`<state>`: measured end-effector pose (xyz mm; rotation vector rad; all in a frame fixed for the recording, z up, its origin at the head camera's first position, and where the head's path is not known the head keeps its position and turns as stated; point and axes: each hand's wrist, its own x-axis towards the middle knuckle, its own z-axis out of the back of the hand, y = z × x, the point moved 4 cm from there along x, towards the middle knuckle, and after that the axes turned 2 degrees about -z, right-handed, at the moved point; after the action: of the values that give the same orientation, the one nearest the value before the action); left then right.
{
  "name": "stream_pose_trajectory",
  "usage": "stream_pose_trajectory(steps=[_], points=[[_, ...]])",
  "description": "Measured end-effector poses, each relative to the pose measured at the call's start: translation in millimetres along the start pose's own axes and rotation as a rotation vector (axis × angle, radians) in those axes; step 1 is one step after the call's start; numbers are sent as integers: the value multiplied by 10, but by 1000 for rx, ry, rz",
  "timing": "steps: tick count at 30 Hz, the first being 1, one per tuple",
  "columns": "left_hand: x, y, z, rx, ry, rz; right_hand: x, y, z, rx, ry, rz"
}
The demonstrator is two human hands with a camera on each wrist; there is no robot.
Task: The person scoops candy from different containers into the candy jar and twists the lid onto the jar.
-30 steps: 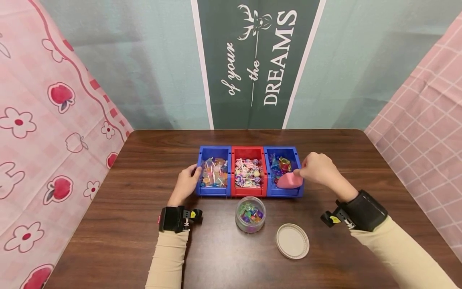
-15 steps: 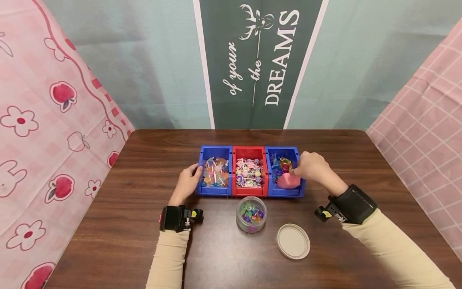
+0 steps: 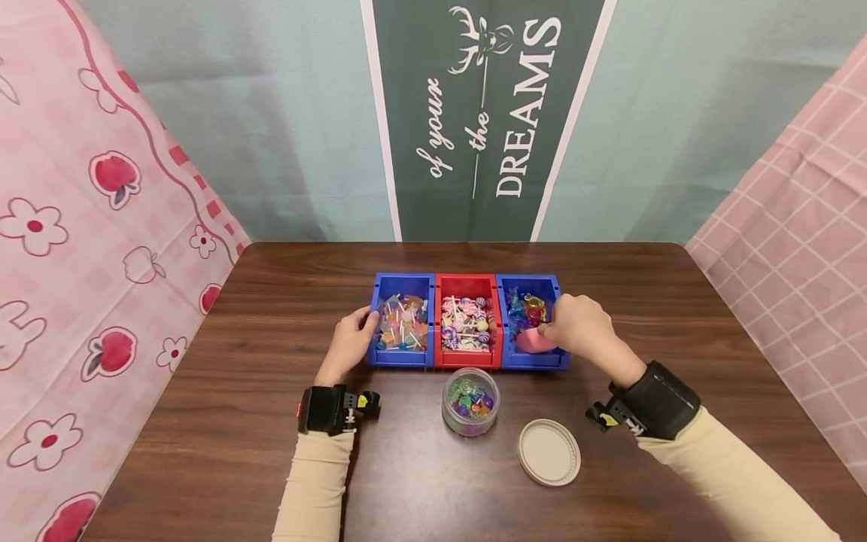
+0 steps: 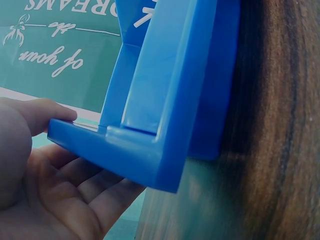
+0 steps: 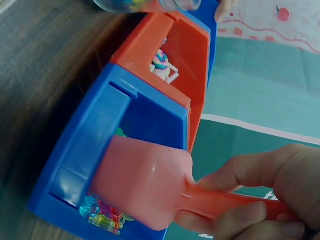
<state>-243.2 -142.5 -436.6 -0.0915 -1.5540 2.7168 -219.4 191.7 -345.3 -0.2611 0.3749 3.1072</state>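
Note:
My right hand (image 3: 585, 327) grips the handle of a pink scoop (image 5: 142, 177), thumb on one side and fingers curled on the other. The scoop's bowl dips into the right blue bin (image 5: 85, 145), over colourful translucent pieces (image 5: 104, 215). At the far left of the row, my left hand (image 3: 351, 342) holds the side wall of the left blue bin (image 4: 165, 100); its thumb lies at the rim and its fingers on the outer side. That bin holds small lollipop-like pieces (image 3: 404, 324). Between the blue bins stands a red bin (image 3: 467, 285) with striped lollipops and candies (image 3: 464, 322).
A round clear jar (image 3: 467, 430) with colourful pieces stands in front of the red bin. To its right, a white lid (image 3: 549, 452) lies on the brown wooden table (image 3: 420, 489). Printed curtains (image 3: 298, 128) hang behind and on both sides.
My right hand has moved left with the scoop, which goes further into the right blue bin and shows less from above. The left hand has stayed at its bin.

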Motion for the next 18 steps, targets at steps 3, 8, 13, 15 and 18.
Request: stream_pose_trajectory(steps=[3,8,13,15,18], points=[[-1,4,10,3,-1,3,-36,19,-37,13,-23,19],[-1,0,7,5,8,6,-79,10,-87,54,-91,60],[-8,1,5,-2,11,9,-110,-18,-126,84,-126,71],[-9,2,5,-3,12,10,-118,-26,-148,93,-120,69],[-9,1,5,-3,16,11,-128,-40,-181,107,-105,69]])
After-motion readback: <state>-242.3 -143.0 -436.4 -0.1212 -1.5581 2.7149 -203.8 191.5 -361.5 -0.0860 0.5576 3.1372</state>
